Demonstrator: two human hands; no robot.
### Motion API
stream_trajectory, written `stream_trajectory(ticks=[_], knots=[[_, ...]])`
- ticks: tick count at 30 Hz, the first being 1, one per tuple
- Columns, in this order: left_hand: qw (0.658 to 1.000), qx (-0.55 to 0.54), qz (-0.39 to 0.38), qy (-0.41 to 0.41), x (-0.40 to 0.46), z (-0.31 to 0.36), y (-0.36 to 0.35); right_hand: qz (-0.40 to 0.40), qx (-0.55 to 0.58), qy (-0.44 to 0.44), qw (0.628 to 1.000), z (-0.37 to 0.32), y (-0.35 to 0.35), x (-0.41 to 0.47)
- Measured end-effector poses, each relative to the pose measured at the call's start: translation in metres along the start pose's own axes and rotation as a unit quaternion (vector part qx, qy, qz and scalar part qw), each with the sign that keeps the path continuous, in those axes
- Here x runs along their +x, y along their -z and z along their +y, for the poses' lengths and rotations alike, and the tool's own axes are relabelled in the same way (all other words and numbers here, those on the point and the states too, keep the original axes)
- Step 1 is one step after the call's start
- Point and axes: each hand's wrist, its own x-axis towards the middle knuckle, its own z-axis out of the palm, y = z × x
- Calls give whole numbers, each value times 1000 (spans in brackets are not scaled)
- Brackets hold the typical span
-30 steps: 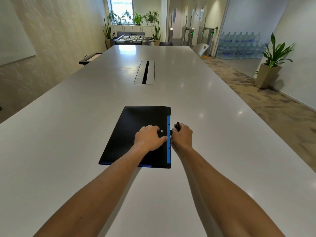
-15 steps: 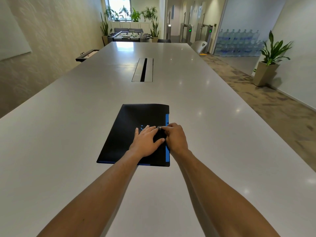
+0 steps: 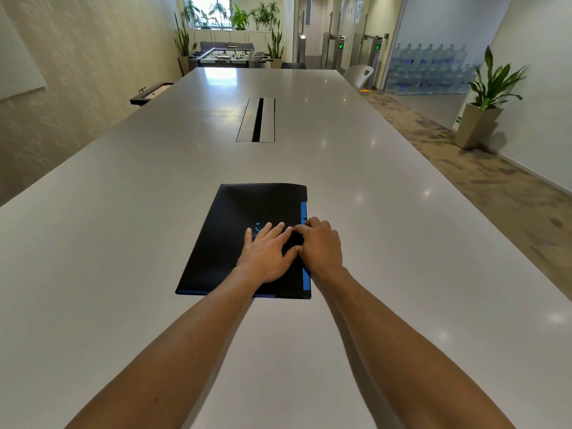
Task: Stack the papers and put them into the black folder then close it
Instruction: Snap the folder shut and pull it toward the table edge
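Observation:
The black folder (image 3: 235,218) lies closed and flat on the white table (image 3: 123,212) in front of me. A blue strip (image 3: 304,209) shows along its right and near edges. My left hand (image 3: 267,253) rests flat on the cover with its fingers spread. My right hand (image 3: 320,246) sits at the folder's right edge, fingers curled onto the closing tab beside my left fingertips. The tab itself is hidden under my fingers. No loose papers are visible.
A metal cable slot (image 3: 257,119) is set into the table farther ahead. A white chair (image 3: 359,74) stands at the far right side. A potted plant (image 3: 486,100) is by the right wall, and a football table (image 3: 229,55) beyond the table's end.
My right hand brought the closing tab from beside the folder onto its cover. My left hand went from a loose fist to flat with spread fingers.

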Motion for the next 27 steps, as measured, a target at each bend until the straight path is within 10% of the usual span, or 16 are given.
stream_trajectory(ticks=[11, 18, 27], knots=[[992, -111, 63, 22, -1, -8, 13, 20, 46, -72, 996, -7, 4, 1], [957, -19, 88, 276, -18, -54, 45, -14, 105, -209, 972, -11, 9, 5], [881, -310, 99, 343, -11, -86, 76, -55, 383, -359, 849, -12, 20, 24]])
